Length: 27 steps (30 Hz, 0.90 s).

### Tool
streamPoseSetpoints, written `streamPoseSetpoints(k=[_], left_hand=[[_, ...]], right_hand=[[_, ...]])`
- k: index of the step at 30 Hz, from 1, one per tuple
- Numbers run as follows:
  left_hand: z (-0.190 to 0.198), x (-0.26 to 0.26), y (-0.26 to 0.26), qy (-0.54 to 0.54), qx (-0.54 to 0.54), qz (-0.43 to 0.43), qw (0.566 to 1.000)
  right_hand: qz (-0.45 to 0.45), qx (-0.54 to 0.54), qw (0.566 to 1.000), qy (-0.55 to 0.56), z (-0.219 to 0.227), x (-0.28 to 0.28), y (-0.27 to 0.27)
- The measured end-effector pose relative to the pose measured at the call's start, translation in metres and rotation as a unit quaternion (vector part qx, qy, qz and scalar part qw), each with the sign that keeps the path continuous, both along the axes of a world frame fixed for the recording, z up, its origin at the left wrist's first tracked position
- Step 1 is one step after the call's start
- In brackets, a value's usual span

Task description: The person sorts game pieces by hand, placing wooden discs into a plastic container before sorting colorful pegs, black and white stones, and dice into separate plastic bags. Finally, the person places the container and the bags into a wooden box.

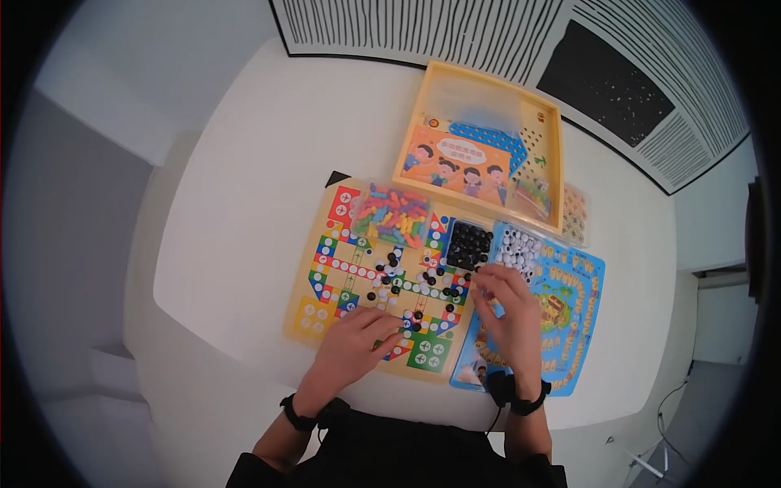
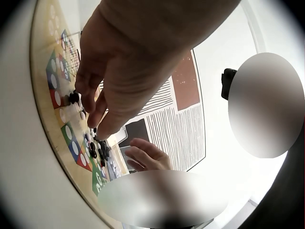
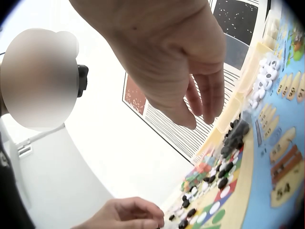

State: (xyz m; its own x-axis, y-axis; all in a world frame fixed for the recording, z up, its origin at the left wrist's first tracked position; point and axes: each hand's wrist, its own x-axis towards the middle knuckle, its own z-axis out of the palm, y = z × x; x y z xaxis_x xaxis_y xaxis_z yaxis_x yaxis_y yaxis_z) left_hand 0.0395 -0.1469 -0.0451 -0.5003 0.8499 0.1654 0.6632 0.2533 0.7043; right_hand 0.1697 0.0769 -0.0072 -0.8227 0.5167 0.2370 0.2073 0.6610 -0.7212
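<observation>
My left hand [image 1: 355,346] is low over the near edge of a printed ludo-style game board [image 1: 444,359], its fingers bent loosely and pointing down. In the left wrist view, a black go piece [image 2: 74,98] sits right by its fingertips, with nothing seen pinched. Loose black and white pieces lie scattered over the middle of the board. My right hand [image 1: 512,313] hovers near a clear tray of black pieces [image 1: 469,244], over the seam with a blue board [image 1: 569,342]. Its thumb and fingers [image 3: 208,102] stand apart and hold nothing.
White pieces [image 1: 519,248] fill a tray beside the black ones. A clear box of colourful pegs [image 1: 392,215] stands on the board's far left. Behind is a yellow wooden tray [image 1: 561,154] with an orange booklet [image 1: 455,163]. A striped panel [image 1: 407,28] borders the table's back.
</observation>
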Motion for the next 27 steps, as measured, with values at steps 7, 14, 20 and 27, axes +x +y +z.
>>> streamPoseSetpoints(k=[7,14,20,27], left_hand=[[-0.006,0.007,0.025,0.118,0.0,-0.038,0.992],[-0.002,0.007,0.029,0.086,-0.056,-0.105,0.989],[0.0,0.008,0.031,0.077,-0.08,-0.115,0.987],[0.003,0.016,0.025,0.093,-0.109,-0.135,0.98]], right_hand=[[0.126,0.083,0.987,-0.055,-0.038,0.008,-0.022],[0.1,0.081,0.982,-0.138,-0.035,0.024,-0.033],[0.103,0.02,0.99,-0.093,-0.001,0.02,-0.016],[0.0,0.062,0.996,0.06,0.001,0.008,0.005]])
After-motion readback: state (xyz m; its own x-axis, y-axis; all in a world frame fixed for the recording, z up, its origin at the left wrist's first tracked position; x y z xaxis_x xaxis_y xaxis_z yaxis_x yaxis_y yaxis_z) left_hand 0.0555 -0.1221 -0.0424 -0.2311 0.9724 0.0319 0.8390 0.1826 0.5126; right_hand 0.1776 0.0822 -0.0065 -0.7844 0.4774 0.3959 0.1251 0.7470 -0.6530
